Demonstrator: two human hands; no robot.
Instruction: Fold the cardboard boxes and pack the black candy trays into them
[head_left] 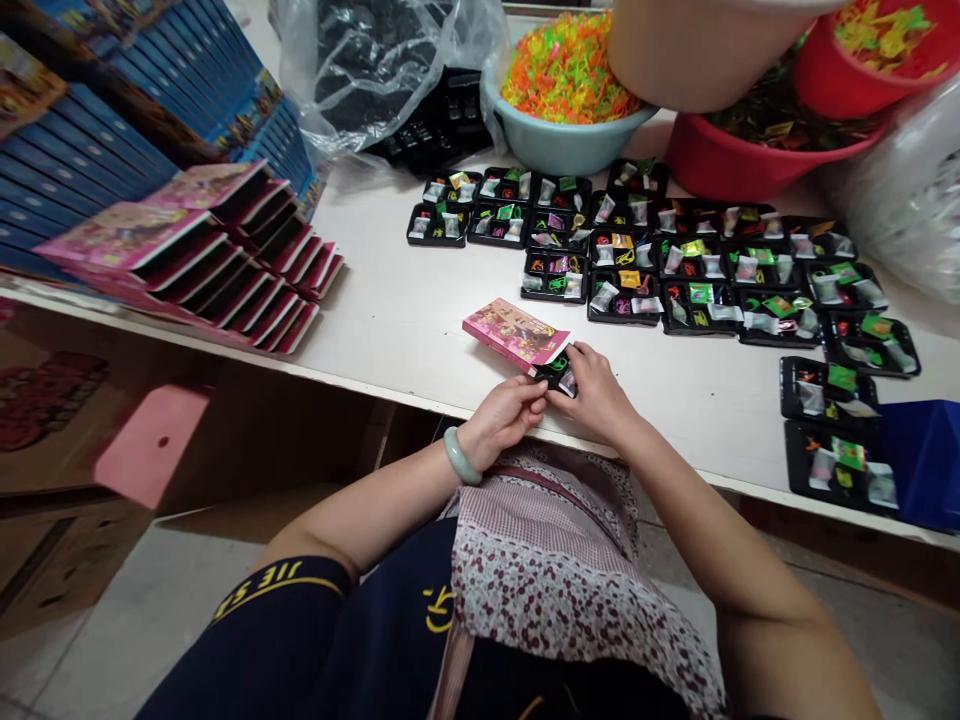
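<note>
Near the edge of the surface (382,325), the right grip (600,392) clasps the black tray (556,372), partly inside the pink box (514,332), and the left grip (514,408) pinches its near edge. Both look light, the card creasable, the plastic slick: best held by the rims! Filled trays (624,304) crowd the right, stacked pink boxes (161,240) the left.

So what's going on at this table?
A person is handling a small black tray that sits partly inside the open end of a pink box. The right hand holds the tray, while the left hand is at its near edge, by the box's opening. More filled trays lie beyond and to the right; stacked pink boxes lie at the left.
</note>
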